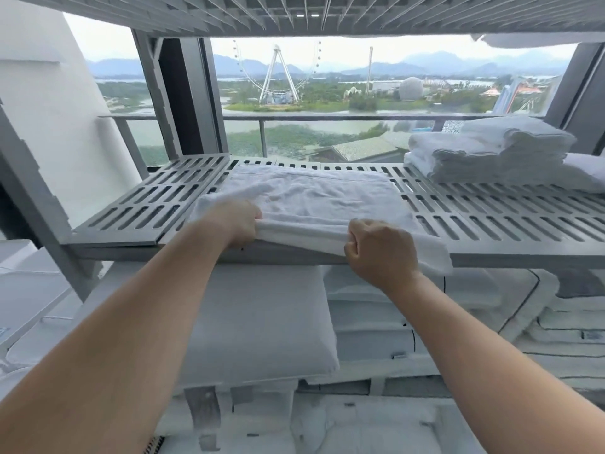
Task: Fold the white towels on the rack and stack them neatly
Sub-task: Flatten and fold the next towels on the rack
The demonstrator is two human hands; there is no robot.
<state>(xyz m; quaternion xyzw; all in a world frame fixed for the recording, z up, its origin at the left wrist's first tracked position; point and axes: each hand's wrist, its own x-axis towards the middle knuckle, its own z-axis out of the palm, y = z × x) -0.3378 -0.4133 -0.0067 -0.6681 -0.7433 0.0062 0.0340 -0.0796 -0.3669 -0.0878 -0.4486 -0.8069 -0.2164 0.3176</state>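
The white towel (307, 201) lies flat on the grey shelf (491, 221). The left hand (240, 224) and right hand (379, 247) both pinch its near edge. It looks soft, light and floppy, so holding the edge near the corners seems best.

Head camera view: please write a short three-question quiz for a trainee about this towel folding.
1. True or false: both the left hand and the right hand grip the near edge of the flat towel.
2. Where is the stack of folded towels? A) right end of the shelf B) left end C) the floor
3. Fill in: the shelf surface is ___.
Key: 1 true; 2 A; 3 slotted.
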